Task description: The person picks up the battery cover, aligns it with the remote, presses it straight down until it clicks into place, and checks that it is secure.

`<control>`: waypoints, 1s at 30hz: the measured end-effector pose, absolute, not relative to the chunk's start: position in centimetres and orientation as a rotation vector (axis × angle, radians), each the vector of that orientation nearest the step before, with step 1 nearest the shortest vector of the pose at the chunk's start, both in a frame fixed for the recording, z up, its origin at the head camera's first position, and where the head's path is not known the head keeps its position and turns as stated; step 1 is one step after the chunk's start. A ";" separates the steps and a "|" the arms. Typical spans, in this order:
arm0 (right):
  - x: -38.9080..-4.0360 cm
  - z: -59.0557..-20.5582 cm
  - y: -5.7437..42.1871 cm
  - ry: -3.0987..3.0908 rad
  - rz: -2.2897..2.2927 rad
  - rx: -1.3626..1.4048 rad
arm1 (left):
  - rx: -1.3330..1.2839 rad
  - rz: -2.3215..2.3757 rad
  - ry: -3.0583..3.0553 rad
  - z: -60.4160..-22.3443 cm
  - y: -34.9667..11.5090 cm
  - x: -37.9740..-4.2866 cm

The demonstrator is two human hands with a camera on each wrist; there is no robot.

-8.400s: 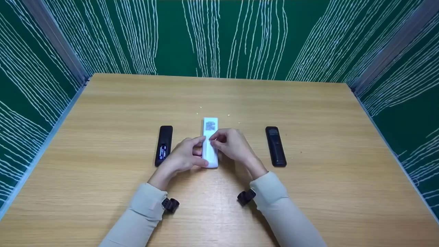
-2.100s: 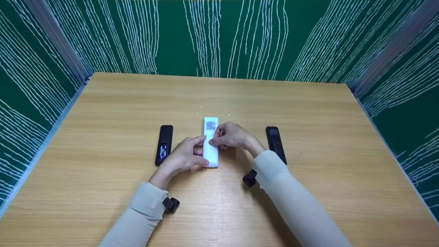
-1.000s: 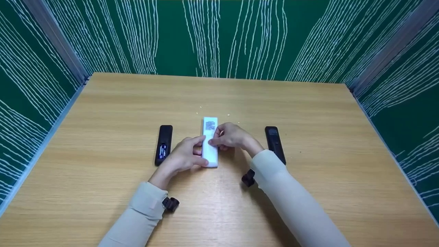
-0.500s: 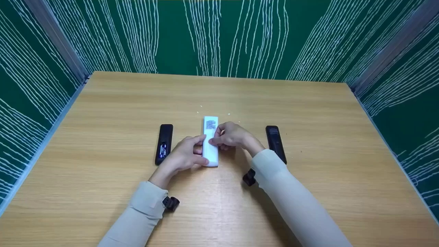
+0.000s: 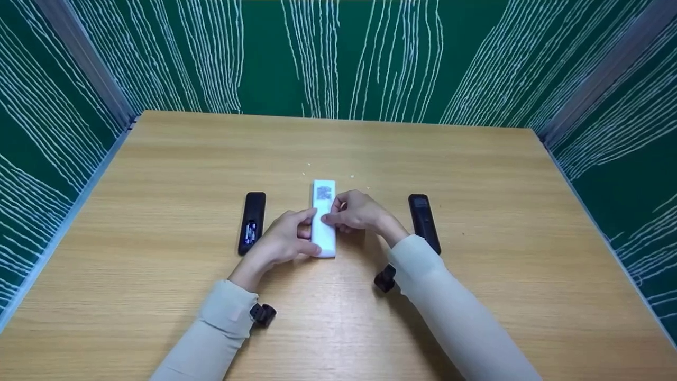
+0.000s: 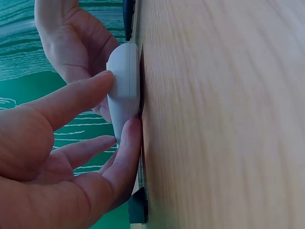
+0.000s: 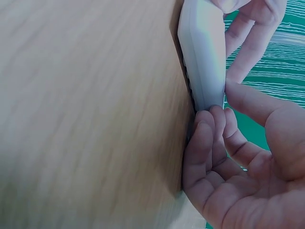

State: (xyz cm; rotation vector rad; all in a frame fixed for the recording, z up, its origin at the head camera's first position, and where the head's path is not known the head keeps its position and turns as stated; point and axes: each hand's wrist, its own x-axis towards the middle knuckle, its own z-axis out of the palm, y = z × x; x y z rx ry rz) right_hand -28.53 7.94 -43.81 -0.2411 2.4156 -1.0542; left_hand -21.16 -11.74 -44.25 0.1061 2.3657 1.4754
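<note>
A white remote control (image 5: 324, 238) lies face down on the table, its back with a printed label turned up. Small buttons show on its underside in the right wrist view. My left hand (image 5: 285, 236) holds it from the left, thumb near its lower end and fingers along its side. From the right, my right hand (image 5: 359, 210) grips it with the thumb on its back and curled fingers at the right edge. To the left lies a black remote control (image 5: 256, 209) with batteries (image 5: 250, 233) in its uncovered compartment.
Another black remote control (image 5: 422, 219) lies to the right, partly behind the right sleeve (image 5: 423, 259). Several tiny pale crumbs dot the wooden table (image 5: 338, 333) beyond the white remote. Green walls with white streaks (image 5: 312, 58) stand behind the table and at both sides.
Since the earliest frame, my right hand has shifted from the middle of the white remote's back to its right edge, its forearm swinging outward. Over the last two seconds both hands stay put.
</note>
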 end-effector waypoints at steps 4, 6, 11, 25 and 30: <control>-28.4 -43.9 8.0 2.405 -1.078 -0.255 | 0.099 1.479 2.362 -44.4 -11.7 -21.2; -28.4 -43.9 8.1 2.399 -1.089 -0.271 | 0.101 1.485 2.358 -44.4 -11.8 -21.2; -28.2 -44.0 8.2 2.398 -1.104 -0.320 | 0.118 1.511 2.349 -44.7 -11.8 -21.2; -27.6 -44.0 8.8 2.379 -1.168 -0.296 | 0.120 1.513 2.352 -44.5 -11.8 -21.2; -27.3 -44.1 8.9 2.405 -1.165 -0.302 | 0.121 1.529 2.343 -44.5 -11.8 -21.3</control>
